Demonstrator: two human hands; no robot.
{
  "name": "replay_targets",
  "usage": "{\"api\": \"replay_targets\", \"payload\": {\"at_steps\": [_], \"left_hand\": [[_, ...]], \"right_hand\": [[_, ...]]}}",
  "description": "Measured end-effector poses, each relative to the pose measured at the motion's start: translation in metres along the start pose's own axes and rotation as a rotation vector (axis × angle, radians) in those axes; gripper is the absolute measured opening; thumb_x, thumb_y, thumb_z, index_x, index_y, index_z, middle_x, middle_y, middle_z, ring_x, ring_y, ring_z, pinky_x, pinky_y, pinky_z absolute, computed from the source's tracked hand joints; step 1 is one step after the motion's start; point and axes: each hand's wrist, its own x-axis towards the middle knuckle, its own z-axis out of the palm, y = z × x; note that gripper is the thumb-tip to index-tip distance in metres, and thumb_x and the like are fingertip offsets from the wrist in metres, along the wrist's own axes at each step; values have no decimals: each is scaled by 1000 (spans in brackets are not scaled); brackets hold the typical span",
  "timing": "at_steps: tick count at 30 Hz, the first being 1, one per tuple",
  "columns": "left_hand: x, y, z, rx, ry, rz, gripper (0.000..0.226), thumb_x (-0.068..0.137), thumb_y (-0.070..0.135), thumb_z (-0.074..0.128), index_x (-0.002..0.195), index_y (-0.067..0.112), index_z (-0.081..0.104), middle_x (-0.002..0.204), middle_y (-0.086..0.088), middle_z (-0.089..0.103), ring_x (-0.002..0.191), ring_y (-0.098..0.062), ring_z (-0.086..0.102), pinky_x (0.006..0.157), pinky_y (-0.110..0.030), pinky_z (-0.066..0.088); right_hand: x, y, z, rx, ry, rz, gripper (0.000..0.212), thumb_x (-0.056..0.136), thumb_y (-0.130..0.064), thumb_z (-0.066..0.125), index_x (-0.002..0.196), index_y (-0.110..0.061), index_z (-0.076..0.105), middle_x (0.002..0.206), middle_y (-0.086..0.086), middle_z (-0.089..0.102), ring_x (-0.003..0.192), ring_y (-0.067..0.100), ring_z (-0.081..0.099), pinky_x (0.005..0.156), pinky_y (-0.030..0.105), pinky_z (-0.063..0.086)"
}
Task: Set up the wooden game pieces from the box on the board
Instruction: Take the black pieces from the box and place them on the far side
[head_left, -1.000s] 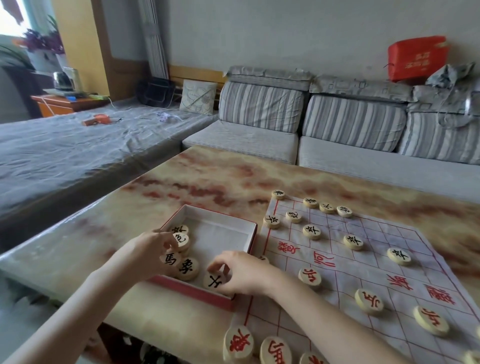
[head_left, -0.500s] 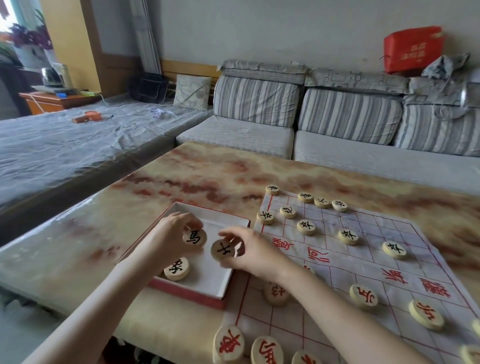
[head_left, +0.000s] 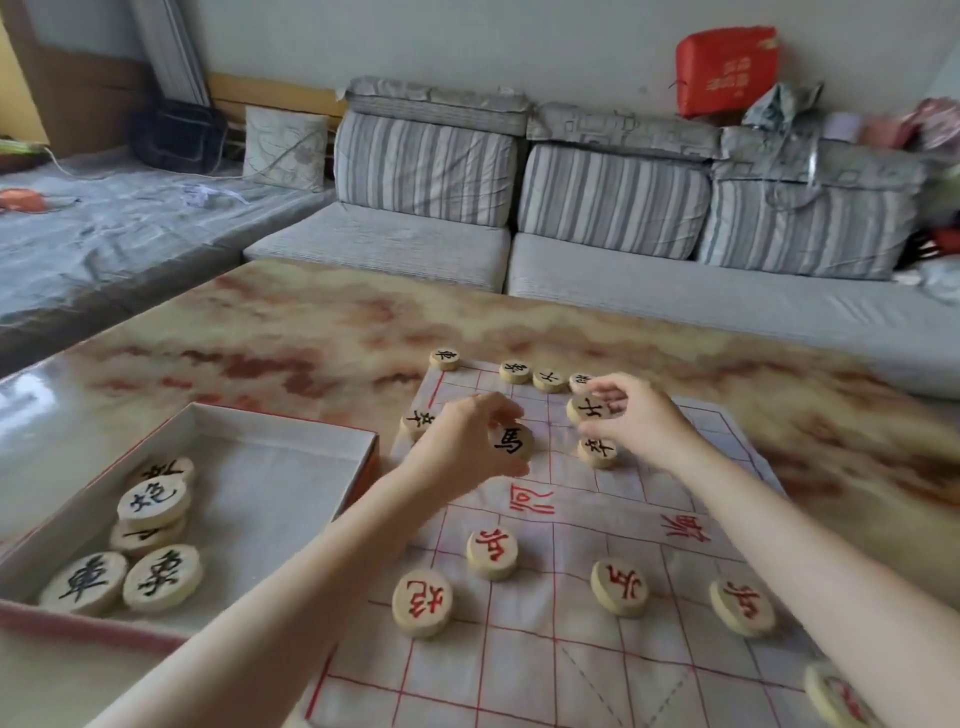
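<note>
Your left grip (head_left: 462, 441) is closed round a black-lettered piece (head_left: 513, 441), fingertips on its rim. Its face tilts toward your camera and the 馬 is readable. Your right grip (head_left: 631, 415) pinches a second black piece (head_left: 589, 408) by the edge.

Both held pieces sit over the far half of the board (head_left: 519, 675). I can't tell if either touches the sheet, since your hands cover their undersides.

Hard to make out:
- The far-row piece (head_left: 582, 382) is mostly behind your right fingers and its marking is unreadable. The three others in that row are clear.
- The left-edge piece (head_left: 418, 421) is half covered by your left knuckles.
- The pawn-row piece (head_left: 597, 451) is just below your right grip. I can't tell whether they touch.
- The corner red piece (head_left: 831, 696) is cut by the frame's bottom edge and partly behind your right forearm.
- The board's near edge is out of frame, and your right forearm hides part of the right side.

The box (head_left: 285, 421) sits on the counter (head_left: 311, 338), just left of the board, with its near-left corner cut off. Five black pieces are in it. The top piece (head_left: 156, 501) covers most of the one beneath and overlaps one behind, and neither of those is legible. Two front pieces (head_left: 162, 577) lie flat, side by side.

Four red pieces (head_left: 491, 553) on the near half are fully visible.
</note>
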Motion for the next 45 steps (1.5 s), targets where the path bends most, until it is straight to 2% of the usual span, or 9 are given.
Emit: {"api": "replay_targets", "payload": {"at_steps": [7,12,17,23,27,33,38,40,45], "left_hand": [[56,12,56,-92,-32,26,64,63,15,82,119,15,50,110,0,65,103,-18,59,90,-34,49],[70,-1,70,-119,-20,14,63,62,14,82,116,16,49,109,0,64,102,-16,59,87,-32,50],[72,-4,70,-148,-14,26,60,62,14,82,114,17,51,107,2,64,102,-14,58,87,-31,50],[77,3,70,-191,-16,33,60,63,16,82,115,20,52,103,9,62,99,-7,58,83,-23,50],[78,7,73,-168,-22,46,59,64,18,82,115,18,52,106,6,63,97,-7,58,75,-13,46],[100,25,93,-142,-52,83,56,65,15,81,115,12,55,111,-1,63,101,-16,58,86,-25,46],[132,44,133,-110,-93,116,55,65,16,80,115,11,56,113,-3,64,105,-19,58,90,-28,46],[146,52,149,-91,-108,116,55,67,18,80,117,12,56,114,-1,64,106,-17,58,88,-24,44],[183,67,183,-64,-123,109,57,67,18,80,118,13,56,116,-4,63,107,-20,57,88,-28,46]], "right_hand": [[78,70,-19,-103,99,161,56,68,-8,78,120,-6,57,125,11,59,115,24,54,94,29,40],[113,95,-12,-117,135,220,57,70,-6,76,123,-4,55,127,13,57,114,27,54,82,26,41],[132,109,-2,-95,170,224,55,71,-9,76,122,-6,56,125,13,58,111,26,56,81,27,43],[125,116,4,-73,148,162,55,74,-11,75,125,-7,54,129,12,56,115,24,55,78,26,42],[117,119,-5,-7,142,120,64,75,-11,74,133,-7,46,138,10,49,123,25,50,100,33,41],[92,158,-61,-31,231,176,39,80,-3,66,119,-3,59,124,15,61,115,27,57,98,31,41],[59,203,-100,-164,245,300,34,84,-7,65,116,3,61,120,19,62,113,29,57,91,27,39],[46,213,-104,-223,215,259,34,86,-12,64,116,4,61,120,18,62,114,29,55,87,24,36],[34,237,-93,-375,289,82,30,92,-22,55,116,-4,60,119,13,58,116,29,46,94,27,30]]}}
